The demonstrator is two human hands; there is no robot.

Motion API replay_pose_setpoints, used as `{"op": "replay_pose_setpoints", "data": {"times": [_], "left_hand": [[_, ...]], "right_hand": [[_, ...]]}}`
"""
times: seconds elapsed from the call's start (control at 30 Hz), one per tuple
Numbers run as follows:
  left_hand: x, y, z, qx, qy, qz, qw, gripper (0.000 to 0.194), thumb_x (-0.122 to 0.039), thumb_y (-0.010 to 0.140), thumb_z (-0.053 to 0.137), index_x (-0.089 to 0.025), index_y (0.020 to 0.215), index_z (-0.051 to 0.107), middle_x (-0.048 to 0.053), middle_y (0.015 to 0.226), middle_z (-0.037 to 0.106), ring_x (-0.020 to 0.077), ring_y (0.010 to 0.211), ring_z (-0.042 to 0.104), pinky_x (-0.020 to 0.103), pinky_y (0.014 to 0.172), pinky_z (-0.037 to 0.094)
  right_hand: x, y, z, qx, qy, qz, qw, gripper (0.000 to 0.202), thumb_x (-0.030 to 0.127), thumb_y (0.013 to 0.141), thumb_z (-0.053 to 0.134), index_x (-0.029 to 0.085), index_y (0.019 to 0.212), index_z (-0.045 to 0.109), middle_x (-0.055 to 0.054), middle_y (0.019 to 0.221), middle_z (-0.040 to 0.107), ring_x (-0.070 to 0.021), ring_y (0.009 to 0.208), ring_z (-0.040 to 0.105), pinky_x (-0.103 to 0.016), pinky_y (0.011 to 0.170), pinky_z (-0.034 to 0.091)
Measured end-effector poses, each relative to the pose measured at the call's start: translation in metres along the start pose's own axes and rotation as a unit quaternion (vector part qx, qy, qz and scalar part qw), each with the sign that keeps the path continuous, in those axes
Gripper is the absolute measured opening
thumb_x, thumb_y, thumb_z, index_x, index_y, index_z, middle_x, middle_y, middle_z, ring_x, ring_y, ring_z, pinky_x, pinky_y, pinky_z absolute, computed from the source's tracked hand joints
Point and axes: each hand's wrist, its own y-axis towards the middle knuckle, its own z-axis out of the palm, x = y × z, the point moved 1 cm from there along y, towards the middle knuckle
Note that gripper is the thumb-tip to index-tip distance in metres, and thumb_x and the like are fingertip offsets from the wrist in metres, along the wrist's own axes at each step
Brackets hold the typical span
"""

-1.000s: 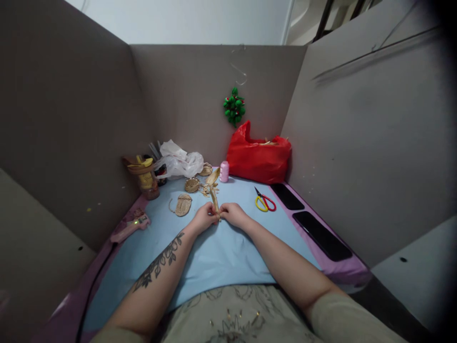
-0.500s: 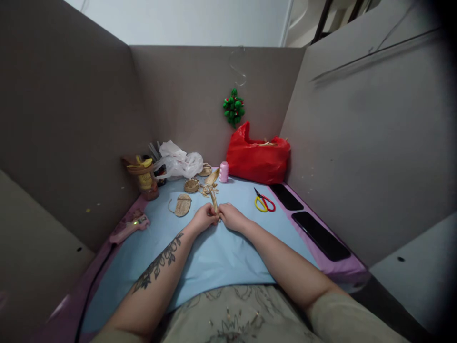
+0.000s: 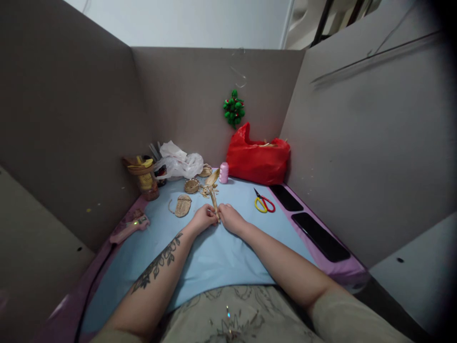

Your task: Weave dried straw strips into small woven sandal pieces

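Both hands meet over the light blue cloth (image 3: 235,257) at the middle of the table. My left hand (image 3: 205,217) is closed, its fingertips pinching the near end of a tan dried strip (image 3: 213,197). Against the same strip from the other side, my right hand (image 3: 229,217) is closed too, with its fingers curled under. The strip points away from me toward a pile of tan scraps (image 3: 206,191) and a wider dried leaf piece (image 3: 213,177). A flat woven oval piece (image 3: 183,206) with a loose cord lies left of my hands, and a small round woven piece (image 3: 192,186) sits behind it.
Scissors (image 3: 264,202) and two black phones (image 3: 320,237) lie on the right. Along the back stand a pink thread spool (image 3: 223,173), a red bag (image 3: 259,162) and a clear plastic bag (image 3: 182,164). A pink glue gun (image 3: 129,228) with a cable is at left.
The fingers of both hands have shifted slightly around the near end of the strip. Everything else on the table stays where it was.
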Motion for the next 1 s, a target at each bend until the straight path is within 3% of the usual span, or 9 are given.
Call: {"op": "replay_pose_setpoints", "data": {"times": [0.3, 1.0], "left_hand": [[-0.006, -0.002, -0.001, 0.021, 0.020, 0.001, 1.000, 0.028, -0.015, 0.062, 0.060, -0.012, 0.090, 0.056, -0.003, 0.053, 0.059, 0.0068, 0.043, 0.048, 0.017, 0.043, 0.032], [-0.003, -0.001, -0.002, 0.050, -0.023, 0.001, 0.999, 0.022, -0.022, 0.062, 0.063, -0.011, 0.080, 0.060, 0.000, 0.056, 0.058, 0.0073, 0.047, 0.048, 0.017, 0.042, 0.028]], "right_hand": [[-0.002, 0.000, 0.003, -0.010, 0.014, 0.012, 1.000, 0.009, 0.020, 0.085, 0.043, 0.015, 0.088, 0.050, -0.008, 0.084, 0.057, -0.0171, 0.081, 0.049, -0.025, 0.069, 0.035], [-0.010, 0.004, 0.007, -0.035, 0.109, 0.034, 0.993, 0.007, 0.016, 0.083, 0.044, 0.018, 0.085, 0.051, -0.002, 0.080, 0.059, -0.0128, 0.074, 0.051, -0.022, 0.065, 0.034]]}}
